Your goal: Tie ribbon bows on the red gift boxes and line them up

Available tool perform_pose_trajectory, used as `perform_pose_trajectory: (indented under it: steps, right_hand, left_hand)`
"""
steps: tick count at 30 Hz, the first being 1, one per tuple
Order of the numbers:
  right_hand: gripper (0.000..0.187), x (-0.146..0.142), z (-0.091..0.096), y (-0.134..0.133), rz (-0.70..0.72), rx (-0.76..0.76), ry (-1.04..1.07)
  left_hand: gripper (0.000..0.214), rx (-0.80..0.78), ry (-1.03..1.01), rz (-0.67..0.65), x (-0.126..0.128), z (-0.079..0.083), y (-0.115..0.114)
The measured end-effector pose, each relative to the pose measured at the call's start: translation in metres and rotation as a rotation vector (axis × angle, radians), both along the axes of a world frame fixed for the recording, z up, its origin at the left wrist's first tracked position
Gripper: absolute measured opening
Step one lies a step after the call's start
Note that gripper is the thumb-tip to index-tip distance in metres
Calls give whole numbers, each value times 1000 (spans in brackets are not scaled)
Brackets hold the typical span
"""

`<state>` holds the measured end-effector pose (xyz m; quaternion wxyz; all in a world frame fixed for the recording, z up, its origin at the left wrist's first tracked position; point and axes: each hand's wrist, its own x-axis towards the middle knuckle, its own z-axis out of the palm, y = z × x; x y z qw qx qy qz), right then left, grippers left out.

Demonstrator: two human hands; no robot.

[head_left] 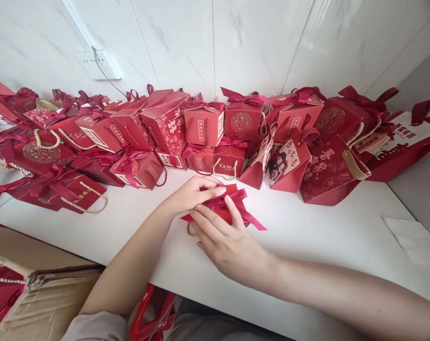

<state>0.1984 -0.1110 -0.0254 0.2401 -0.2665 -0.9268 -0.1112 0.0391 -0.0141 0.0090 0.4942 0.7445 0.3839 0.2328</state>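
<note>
- Left hand (195, 195) clasps red gift box (232, 189); right hand (229, 244) pinches its satin ribbon (252, 219)
- Box judged light, thin card, crushable: hold by edges; ribbon soft, slippery

White marble-look tile wall (215, 42) from 10 to 2 o'clock, thin grout lines, even soft daylight, no hard shadows. White wall socket (100, 64) at 10 o'clock, grey cable (106, 80) hanging down from it. Plain grey side wall (419, 80) at 3 o'clock. White tabletop (307, 227) across centre, butted against both walls. Brown cardboard carton (40, 289) at 8 o'clock below tabletop edge. Red plastic stool (150, 317) at 6 o'clock, partly hidden.
</note>
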Motion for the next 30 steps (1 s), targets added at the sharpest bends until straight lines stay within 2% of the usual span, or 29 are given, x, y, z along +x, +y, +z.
perform_pose_trajectory:
  steps: [3,7,11,16,22,26,30]
  right_hand:
    - [35,9,17,-1,23,-91,43]
    - [30,32,56,-5,58,-411,125]
    - [27,59,83,-9,171,-581,11]
    - [46,81,81,-9,190,-623,-77]
    - [53,84,73,-4,209,-633,-118]
    - [42,83,69,-4,225,-625,-117]
    - [24,84,75,0,293,-672,-124]
  left_hand:
    - [37,-19,-46,-33,0,-1,2]
    - [37,17,-59,-32,0,-3,4]
    - [36,62,-31,-7,1,-3,3]
    - [36,92,-8,-11,-2,-3,5]
    - [37,156,44,9,-7,0,7]
    - [50,132,84,-57,-9,6,5]
    - [46,110,142,-127,-13,14,2]
